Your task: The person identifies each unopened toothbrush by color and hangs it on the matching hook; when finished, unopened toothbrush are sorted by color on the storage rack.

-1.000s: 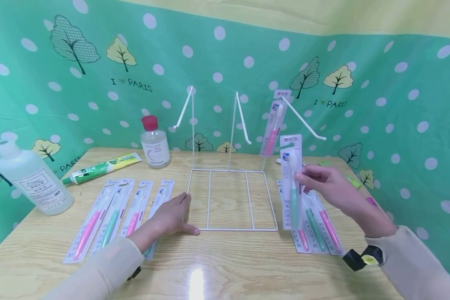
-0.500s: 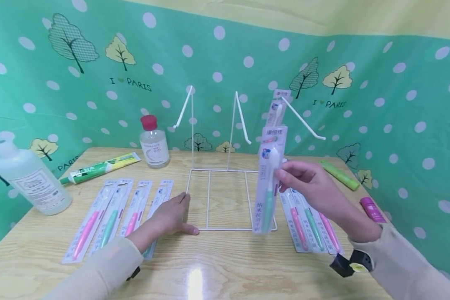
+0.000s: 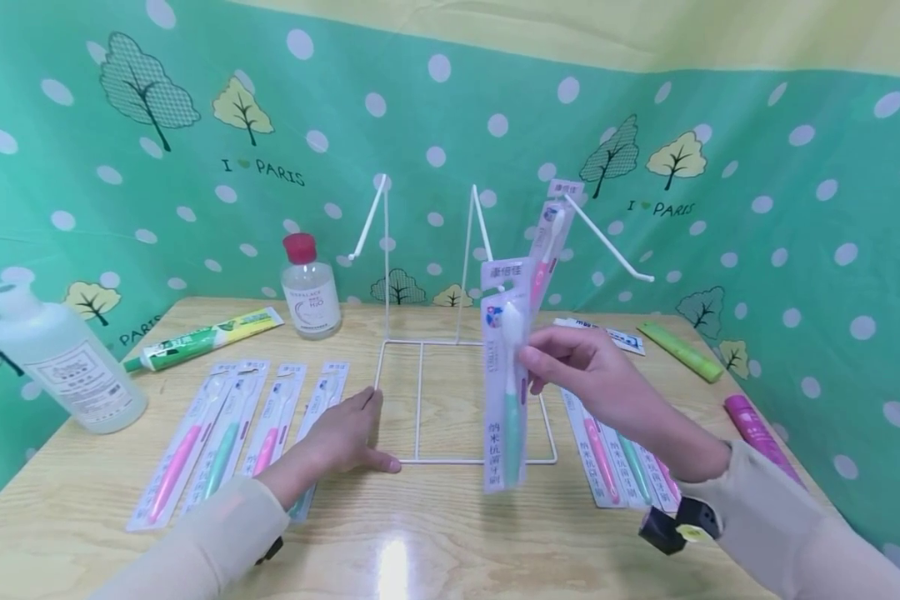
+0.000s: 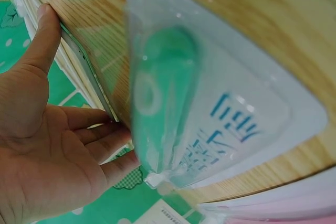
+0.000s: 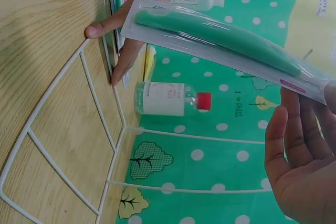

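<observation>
Hanging stage, by appearance: the right hand (image 3: 588, 368) pinches 1 carded toothbrush (image 3: 512, 392) by its right edge, holding it nearly upright in front of the white wire rack (image 3: 419, 400); the left hand (image 3: 347, 433), fingers extended, rests against the rack's front left corner. The next move probably calls for threading the slotted header (image 3: 506, 272) over 1 of the 3 hooks (image 3: 602, 235) (which one cannot be told). The toothbrush shows a white head and green handle beneath clear plastic on pale, printed card.
</observation>
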The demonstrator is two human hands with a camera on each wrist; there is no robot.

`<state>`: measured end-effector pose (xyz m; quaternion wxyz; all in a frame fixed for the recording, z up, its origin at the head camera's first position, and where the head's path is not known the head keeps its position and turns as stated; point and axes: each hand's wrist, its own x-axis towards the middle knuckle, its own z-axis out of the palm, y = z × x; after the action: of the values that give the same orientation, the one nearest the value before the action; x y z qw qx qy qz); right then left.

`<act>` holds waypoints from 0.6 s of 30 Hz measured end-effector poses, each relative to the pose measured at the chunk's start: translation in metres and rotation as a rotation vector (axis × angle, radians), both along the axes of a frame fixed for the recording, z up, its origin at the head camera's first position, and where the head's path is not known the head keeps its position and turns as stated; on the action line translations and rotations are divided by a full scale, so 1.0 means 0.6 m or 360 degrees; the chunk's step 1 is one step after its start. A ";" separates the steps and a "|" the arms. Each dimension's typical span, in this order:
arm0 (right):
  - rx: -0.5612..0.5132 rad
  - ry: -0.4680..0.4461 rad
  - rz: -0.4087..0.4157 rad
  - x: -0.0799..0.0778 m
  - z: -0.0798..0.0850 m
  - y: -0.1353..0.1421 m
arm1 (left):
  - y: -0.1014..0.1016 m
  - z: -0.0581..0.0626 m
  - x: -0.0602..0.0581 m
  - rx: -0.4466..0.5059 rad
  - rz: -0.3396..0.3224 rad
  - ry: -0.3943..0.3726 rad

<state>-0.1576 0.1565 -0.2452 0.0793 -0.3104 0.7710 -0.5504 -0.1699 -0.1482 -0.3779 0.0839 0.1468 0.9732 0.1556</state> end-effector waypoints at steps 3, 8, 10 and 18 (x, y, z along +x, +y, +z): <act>0.0013 -0.0036 -0.0022 -0.006 -0.006 -0.011 | -0.001 0.001 0.002 0.0007 -0.0010 0.0013; 0.0009 -0.0052 -0.0044 -0.025 -0.016 -0.027 | -0.002 0.000 0.004 0.0006 -0.0010 0.0015; 0.0002 -0.0057 -0.0056 -0.035 -0.017 -0.033 | -0.001 0.000 0.004 0.0008 -0.0008 0.0016; -0.0041 -0.0136 -0.0173 -0.090 -0.018 -0.055 | -0.001 -0.003 0.002 -0.0012 -0.0013 0.0037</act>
<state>-0.2115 0.1235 -0.2562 0.0780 -0.2453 0.7754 -0.5766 -0.1687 -0.1486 -0.3796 0.0738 0.1522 0.9742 0.1498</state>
